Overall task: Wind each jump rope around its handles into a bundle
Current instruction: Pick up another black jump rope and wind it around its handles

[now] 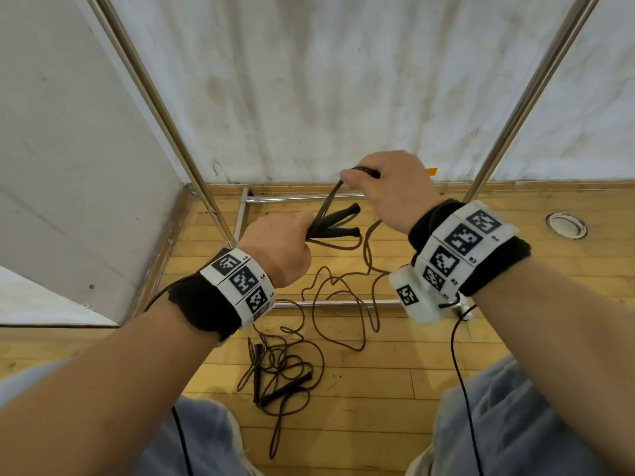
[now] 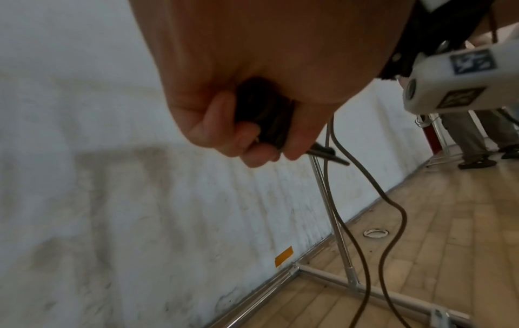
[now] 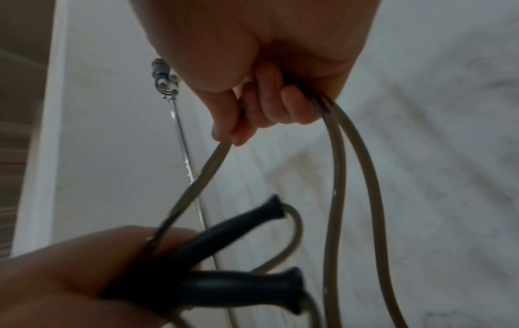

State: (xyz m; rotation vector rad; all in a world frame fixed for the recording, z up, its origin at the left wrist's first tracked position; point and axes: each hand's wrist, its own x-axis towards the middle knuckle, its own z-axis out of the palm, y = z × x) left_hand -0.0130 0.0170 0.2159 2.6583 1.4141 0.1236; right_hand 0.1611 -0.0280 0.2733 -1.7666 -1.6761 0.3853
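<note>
The left hand (image 1: 278, 247) is clenched around the two black handles (image 1: 338, 223) of one jump rope, which stick out from the fist and spread apart like a V. The right hand (image 1: 388, 187), a little higher and near it, grips the brown cord (image 1: 328, 204) of this rope; from there the cord hangs down to the wooden floor (image 1: 412, 372) in loose loops. A second jump rope (image 1: 281, 376) lies on the floor between the person's knees, tangled and not wound. No container is in view.
</note>
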